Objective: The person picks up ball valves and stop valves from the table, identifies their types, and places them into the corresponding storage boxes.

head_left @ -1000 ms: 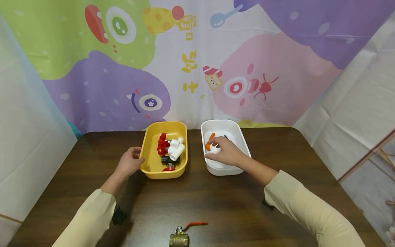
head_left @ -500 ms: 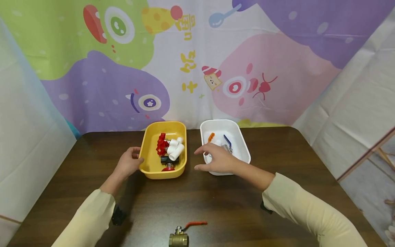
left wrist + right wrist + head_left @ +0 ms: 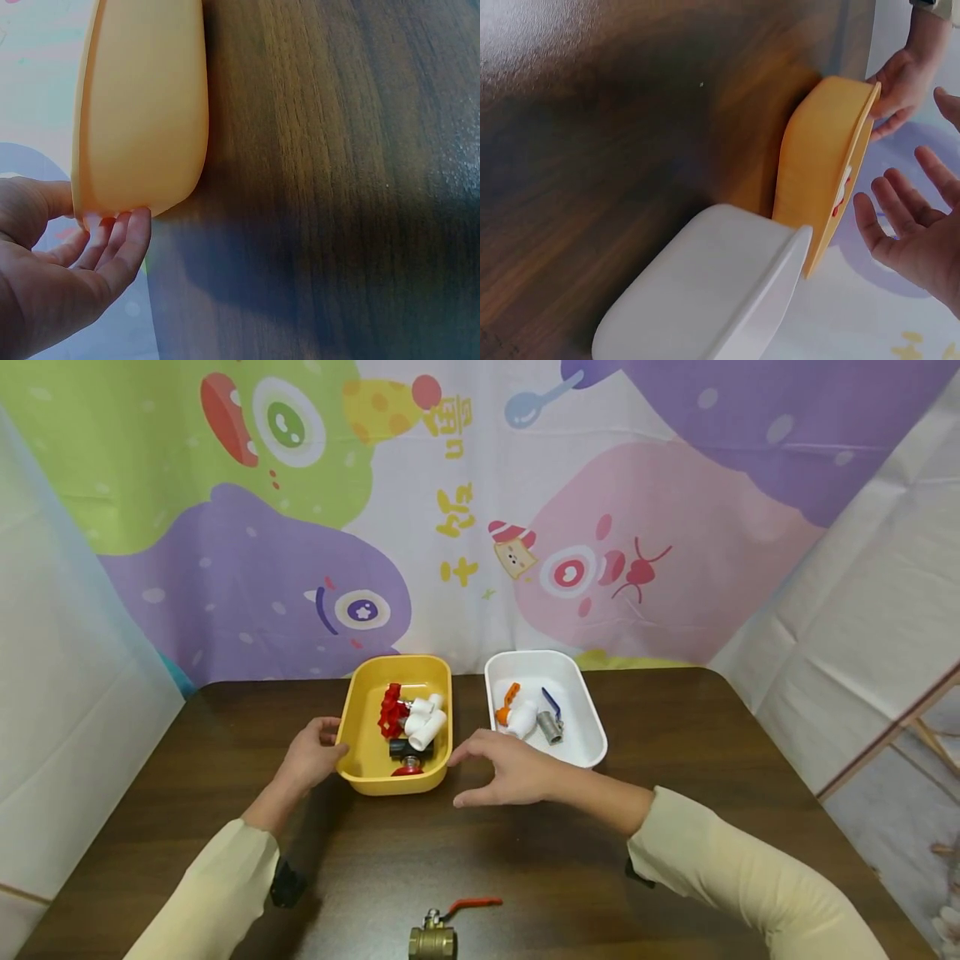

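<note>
My left hand [image 3: 310, 754] grips the left side of a yellow bin [image 3: 363, 752]. In the left wrist view, the thumb is at the rim and the fingertips [image 3: 140, 217] press the outer wall. Inside the bin lie red handwheels [image 3: 392, 710], white plastic fittings [image 3: 427, 727] and a black fitting [image 3: 403, 748] with a red wheel under it. My right hand [image 3: 510, 770], holding nothing, hovers with spread fingers between this bin and a white bin [image 3: 583, 693]. That one contains a white valve [image 3: 522, 719] with an orange handle [image 3: 511, 695] and a metal ball valve [image 3: 551, 727] with a blue lever.
On the dark wooden table [image 3: 360, 860] a brass ball valve [image 3: 432, 940] with a red lever [image 3: 474, 903] lies near the front edge of the view. A cartoon-printed curtain [image 3: 465, 610] hangs right behind both bins.
My right hand has come out of the white bin with nothing in it and moved left and nearer, uncovering the valves there. The left hand keeps its grip on the yellow bin.
</note>
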A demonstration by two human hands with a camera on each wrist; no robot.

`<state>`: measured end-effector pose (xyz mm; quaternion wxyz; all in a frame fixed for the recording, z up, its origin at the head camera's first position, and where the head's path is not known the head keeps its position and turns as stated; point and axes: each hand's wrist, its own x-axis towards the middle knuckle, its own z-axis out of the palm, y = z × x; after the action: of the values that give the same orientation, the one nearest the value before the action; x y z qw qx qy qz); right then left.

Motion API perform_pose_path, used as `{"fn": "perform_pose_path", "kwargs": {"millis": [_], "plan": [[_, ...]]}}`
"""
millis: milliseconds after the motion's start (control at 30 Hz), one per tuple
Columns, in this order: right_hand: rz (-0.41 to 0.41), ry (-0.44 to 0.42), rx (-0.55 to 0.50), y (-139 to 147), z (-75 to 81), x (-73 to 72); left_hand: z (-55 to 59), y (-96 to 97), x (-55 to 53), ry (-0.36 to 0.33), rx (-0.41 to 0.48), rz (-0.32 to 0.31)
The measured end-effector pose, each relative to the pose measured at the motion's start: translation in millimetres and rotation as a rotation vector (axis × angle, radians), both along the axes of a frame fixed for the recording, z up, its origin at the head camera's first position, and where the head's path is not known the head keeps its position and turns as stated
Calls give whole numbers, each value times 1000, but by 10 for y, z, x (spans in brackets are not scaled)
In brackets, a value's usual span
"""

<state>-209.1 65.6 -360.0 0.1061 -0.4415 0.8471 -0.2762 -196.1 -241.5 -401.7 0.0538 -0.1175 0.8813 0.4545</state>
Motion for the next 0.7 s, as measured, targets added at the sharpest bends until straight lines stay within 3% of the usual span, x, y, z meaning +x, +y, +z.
{"fn": "perform_pose_path", "kwargs": {"millis": [167,367,700], "plan": [[78,-55,16,-50,10,74,-2,3,3,-2,-11,7],[152,-51,45,-89,10,161,11,13,9,-7,-6,4],[195,-37,128,-159,-10,268,19,21,14,-12,-6,0]]}}
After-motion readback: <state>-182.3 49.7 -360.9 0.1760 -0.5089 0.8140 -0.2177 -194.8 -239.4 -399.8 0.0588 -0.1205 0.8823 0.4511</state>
